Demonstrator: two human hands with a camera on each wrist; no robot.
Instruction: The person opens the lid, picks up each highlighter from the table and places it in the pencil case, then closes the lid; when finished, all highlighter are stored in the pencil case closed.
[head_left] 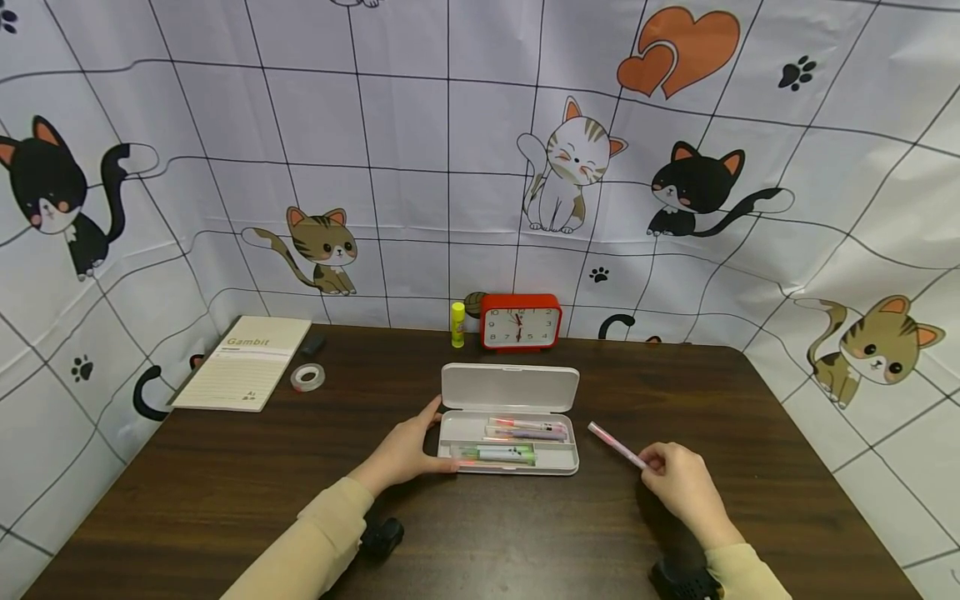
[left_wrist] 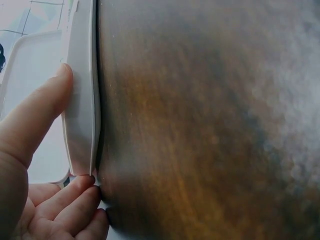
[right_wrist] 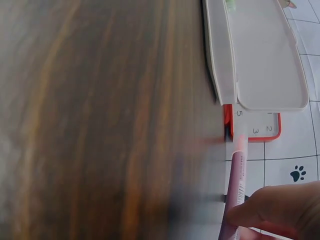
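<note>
A white pencil case (head_left: 555, 463) lies on the table with its lid (head_left: 511, 388) raised at the back. Pink and purple pens (head_left: 527, 430) and a green marker (head_left: 497, 454) rest inside it. My left hand (head_left: 405, 450) grips the case's left end; in the left wrist view the thumb (left_wrist: 47, 100) presses the front wall and the fingers (left_wrist: 75, 205) touch the end. To the right of the case, my right hand (head_left: 681, 483) pinches a pink pen (head_left: 617, 444) by its near end. The pen's other end points up and left, apart from the case.
Behind the case stand a red alarm clock (head_left: 521, 322) and a yellow glue stick (head_left: 457, 325). At the back left lie a cream notebook (head_left: 240, 367), a roll of tape (head_left: 307, 377) and a small dark object (head_left: 312, 343). A cat-print sheet (head_left: 405, 200) hangs behind the table (head_left: 247, 492).
</note>
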